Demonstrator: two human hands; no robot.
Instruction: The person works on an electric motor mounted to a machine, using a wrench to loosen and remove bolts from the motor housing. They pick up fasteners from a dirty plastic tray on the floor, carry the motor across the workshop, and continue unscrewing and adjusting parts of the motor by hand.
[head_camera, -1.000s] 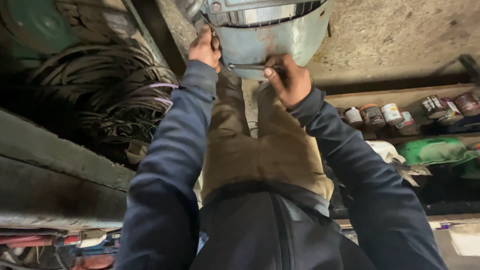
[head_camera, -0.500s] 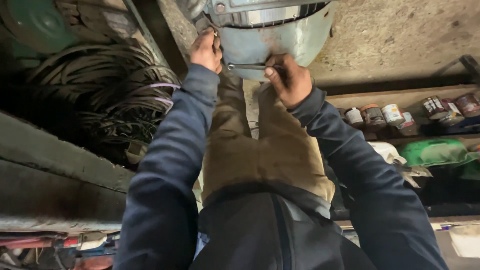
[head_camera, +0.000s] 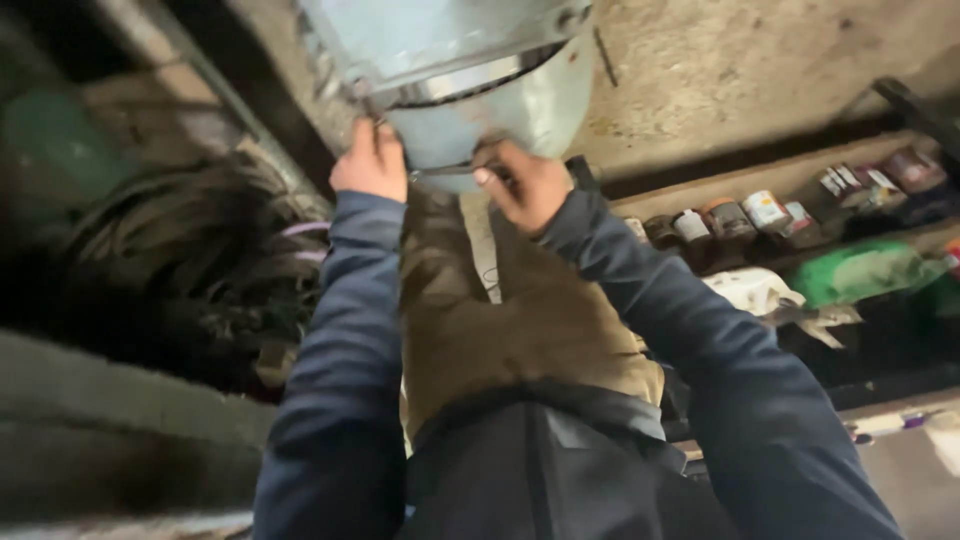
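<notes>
A large pale blue-grey metal housing (head_camera: 500, 90), round like a motor casing with a bolted rim, fills the top middle of the head view. My left hand (head_camera: 370, 165) presses against its left edge, fingers curled on the rim. My right hand (head_camera: 525, 185) is closed around a thin dark metal tool (head_camera: 450, 170) that lies across the lower face of the housing and points left toward my left hand. Both arms wear dark blue sleeves. A brown vest covers my body below.
A coil of dark cables (head_camera: 220, 270) lies at the left. At the right, a shelf (head_camera: 800, 170) carries several small cans (head_camera: 745, 215). A green bundle (head_camera: 865, 270) and a white cloth (head_camera: 750, 290) lie below it. A concrete wall (head_camera: 730, 60) rises behind.
The view has shifted so the housing sits higher and closer. Both hands stay on the housing, the right still on the tool.
</notes>
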